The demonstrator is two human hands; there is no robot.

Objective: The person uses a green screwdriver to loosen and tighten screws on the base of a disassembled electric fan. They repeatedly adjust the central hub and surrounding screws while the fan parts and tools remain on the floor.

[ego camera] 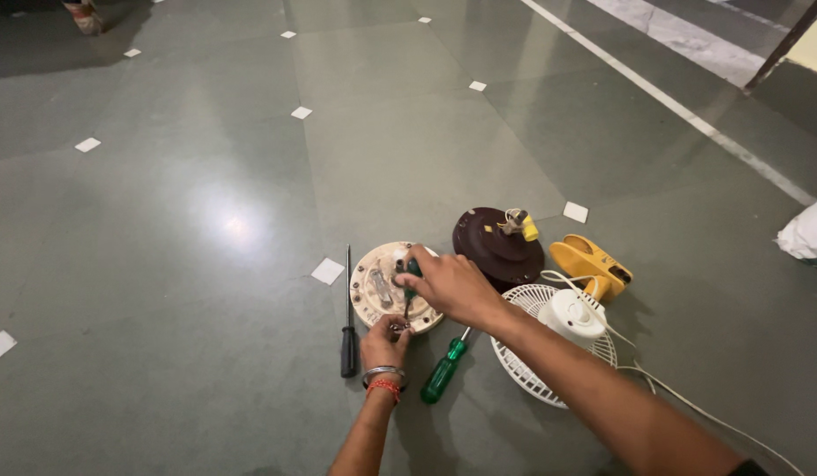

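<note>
A round cream disc-shaped part (pixel 373 280) lies on the grey floor. My right hand (pixel 450 286) grips a small green-handled screwdriver (pixel 412 271) with its tip down near the disc's lower edge. My left hand (pixel 384 342) pinches the disc's near rim right beside that tip; I cannot tell what small piece it holds. It wears a metal bangle and a red thread at the wrist.
A long black screwdriver (pixel 347 317) lies left of the disc. A green-handled screwdriver (pixel 443 372) lies below it. A dark brown dome cover (pixel 495 247), a yellow clamp piece (pixel 590 264) and a white fan grille with motor and cord (pixel 558 339) sit to the right.
</note>
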